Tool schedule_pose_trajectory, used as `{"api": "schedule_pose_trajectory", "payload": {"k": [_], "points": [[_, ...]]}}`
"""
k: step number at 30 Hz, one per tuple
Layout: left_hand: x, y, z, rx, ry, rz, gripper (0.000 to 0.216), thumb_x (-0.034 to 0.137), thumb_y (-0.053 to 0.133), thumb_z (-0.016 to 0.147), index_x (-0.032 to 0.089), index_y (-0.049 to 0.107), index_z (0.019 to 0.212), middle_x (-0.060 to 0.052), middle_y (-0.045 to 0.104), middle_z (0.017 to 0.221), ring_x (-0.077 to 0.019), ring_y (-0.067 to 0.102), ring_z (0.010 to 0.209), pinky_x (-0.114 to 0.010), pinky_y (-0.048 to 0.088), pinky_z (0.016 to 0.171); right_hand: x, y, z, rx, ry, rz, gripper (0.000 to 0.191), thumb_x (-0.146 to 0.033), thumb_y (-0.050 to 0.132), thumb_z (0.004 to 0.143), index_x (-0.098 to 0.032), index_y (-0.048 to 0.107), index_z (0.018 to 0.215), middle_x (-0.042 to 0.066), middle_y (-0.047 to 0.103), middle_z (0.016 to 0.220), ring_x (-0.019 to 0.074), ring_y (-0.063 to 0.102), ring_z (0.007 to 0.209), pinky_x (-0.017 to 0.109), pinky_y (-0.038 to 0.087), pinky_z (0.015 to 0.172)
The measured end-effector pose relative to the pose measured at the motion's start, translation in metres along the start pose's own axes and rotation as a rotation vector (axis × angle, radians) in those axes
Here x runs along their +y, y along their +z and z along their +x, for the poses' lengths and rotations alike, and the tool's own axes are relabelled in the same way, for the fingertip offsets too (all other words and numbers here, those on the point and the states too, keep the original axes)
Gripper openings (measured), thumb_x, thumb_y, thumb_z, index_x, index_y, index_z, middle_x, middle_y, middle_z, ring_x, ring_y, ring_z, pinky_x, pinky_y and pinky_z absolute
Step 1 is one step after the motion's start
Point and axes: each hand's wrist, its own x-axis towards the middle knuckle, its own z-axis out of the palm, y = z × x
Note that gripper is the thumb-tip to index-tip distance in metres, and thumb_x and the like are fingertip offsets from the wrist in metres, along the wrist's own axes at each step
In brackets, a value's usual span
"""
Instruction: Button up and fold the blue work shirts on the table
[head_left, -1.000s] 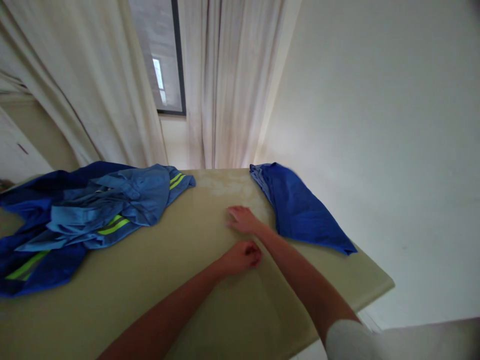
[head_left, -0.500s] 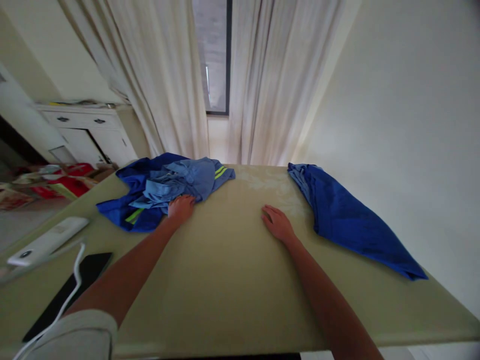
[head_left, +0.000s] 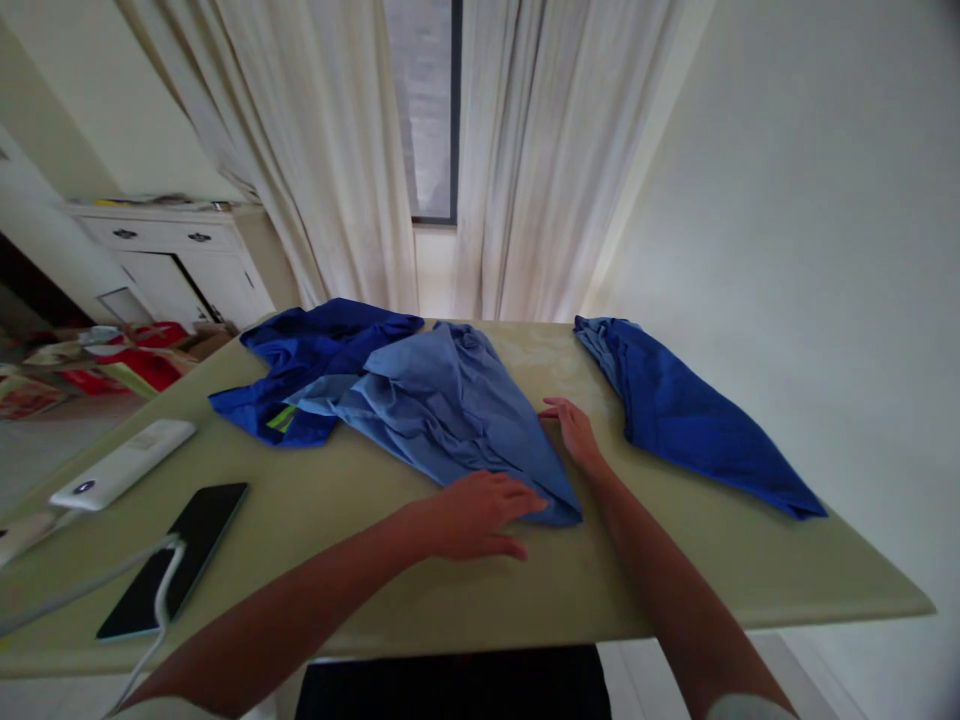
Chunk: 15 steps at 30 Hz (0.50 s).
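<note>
A light blue garment [head_left: 457,400] lies rumpled across the middle of the table. My left hand [head_left: 484,515] rests over its near edge, palm down, with the fingers stretched out and the thumb apart. Just off the garment's right side is my right hand [head_left: 571,430], fingers extended and partly spread, holding nothing. Under and behind the light blue cloth, at the left, a darker blue garment [head_left: 315,345] shows a yellow-green stripe [head_left: 282,419]. Over on the right lies a folded blue garment [head_left: 682,420], apart from both hands.
On the table's [head_left: 420,615] left side lie a white device [head_left: 124,465] and a dark tablet-like slab [head_left: 180,560], crossed by a white cable [head_left: 161,590]. Curtains [head_left: 322,150] hang beyond the far edge. A wall [head_left: 817,250] borders the right side.
The light blue garment has gone from a bunch at the left to spread over the middle. My left hand has moved right and nearer. My right hand has shifted slightly right.
</note>
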Motion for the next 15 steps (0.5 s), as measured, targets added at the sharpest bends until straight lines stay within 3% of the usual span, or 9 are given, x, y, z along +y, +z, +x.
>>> {"api": "schedule_pose_trajectory", "payload": {"k": [3,5,8,10,12,15], "points": [[-0.023,0.0,-0.022,0.12,-0.261,0.144,0.045,0.044,0.06,0.101,0.025,0.063,0.141,-0.014,0.064,0.142,-0.0325,0.059,0.13,-0.049,0.048,0.11,-0.006,-0.001,-0.021,-0.065,-0.084,0.007,0.062,-0.058,0.045,0.104,-0.021,0.049,0.154,0.013,0.074,0.121,0.0274,0.07,0.112,0.043,0.054,0.102],[-0.053,-0.005,-0.039,0.286,-0.5,0.268,0.044,0.039,0.058,0.102,0.022,0.062,0.142,-0.017,0.059,0.147,-0.035,0.053,0.137,-0.052,0.044,0.114,-0.013,0.0,-0.031,-0.138,-0.156,-0.075,0.059,-0.045,0.061,0.098,-0.022,0.053,0.151,0.012,0.073,0.12,0.0264,0.069,0.108,0.042,0.054,0.1],[-0.094,-0.009,-0.067,0.437,-0.796,0.381,0.05,0.044,0.058,0.1,0.02,0.06,0.144,-0.02,0.052,0.152,-0.0403,0.046,0.142,-0.059,0.042,0.114,-0.029,0.001,-0.042,-0.181,-0.17,-0.198,0.036,-0.021,0.056,0.097,-0.019,0.07,0.13,0.012,0.073,0.115,0.0243,0.068,0.104,0.041,0.052,0.1],[-0.11,-0.009,-0.085,0.432,-0.851,0.347,0.041,0.042,0.052,0.102,0.02,0.066,0.133,-0.018,0.058,0.143,-0.0381,0.054,0.132,-0.057,0.046,0.111,-0.045,-0.002,-0.057,-0.235,-0.165,-0.221,0.031,-0.013,0.054,0.095,-0.019,0.075,0.117,0.011,0.073,0.111,0.0228,0.068,0.102,0.038,0.052,0.098],[-0.115,-0.009,-0.099,0.429,-0.798,0.269,0.032,0.038,0.048,0.102,0.021,0.071,0.116,-0.015,0.066,0.129,-0.0334,0.061,0.121,-0.054,0.048,0.11,-0.066,-0.008,-0.082,-0.39,-0.221,-0.224,0.027,-0.009,0.057,0.09,-0.021,0.076,0.104,0.008,0.074,0.104,0.0216,0.068,0.097,0.035,0.052,0.093],[-0.099,-0.011,-0.11,0.62,-0.722,0.172,0.027,0.037,0.048,0.1,0.022,0.07,0.105,-0.014,0.068,0.126,-0.032,0.06,0.125,-0.055,0.045,0.114,-0.104,-0.018,-0.13,-0.709,-0.378,-0.234,0.021,-0.008,0.064,0.083,-0.023,0.076,0.092,0.002,0.074,0.096,0.02,0.068,0.088,0.033,0.052,0.087]]}}
